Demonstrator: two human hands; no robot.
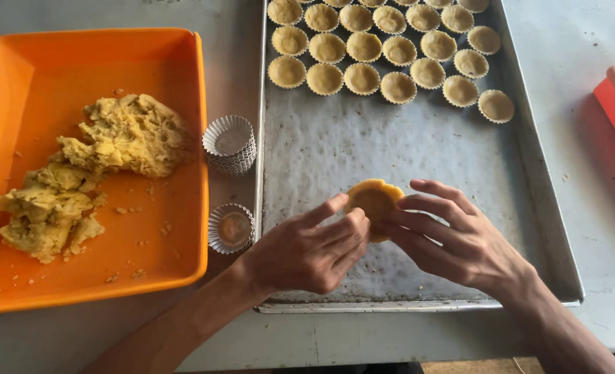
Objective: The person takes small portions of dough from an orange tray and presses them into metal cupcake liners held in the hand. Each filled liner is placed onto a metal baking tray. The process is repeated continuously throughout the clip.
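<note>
1. The grip is formed by both hands together: the left hand [307, 253] and the right hand [460, 242] are closed from either side on a small round yellow dough-lined tart cup [374, 206], with the fingertips pinched at its rim and no free gap left.
2. The cup is held just above the bare lower part of the large grey metal baking tray [404, 152], near the tray's front edge, and is tilted so that its hollow faces the camera.
3. The dough shell is seen as a smooth, pale golden disc with a slightly raised, uneven edge; whether a paper liner sits beneath it cannot be told, since the fingers hide its underside.
4. For the pressing to be done well, it is judged that the cup should be turned a little at a time while the dough is thinned evenly, with light pressure so the soft wall is not torn.
5. At the far end of the tray, rows of finished dough-lined cups in fluted liners [383, 48] are set close together.
6. Just left of the tray, a stack of empty silver fluted paper liners [230, 144] and a second, shorter stack [231, 227] are placed on the grey tabletop [584, 55].
7. Further left of the tray, a lump of crumbly yellow dough [92, 166] is kept in an orange rectangular plastic tub [182, 62].
</note>
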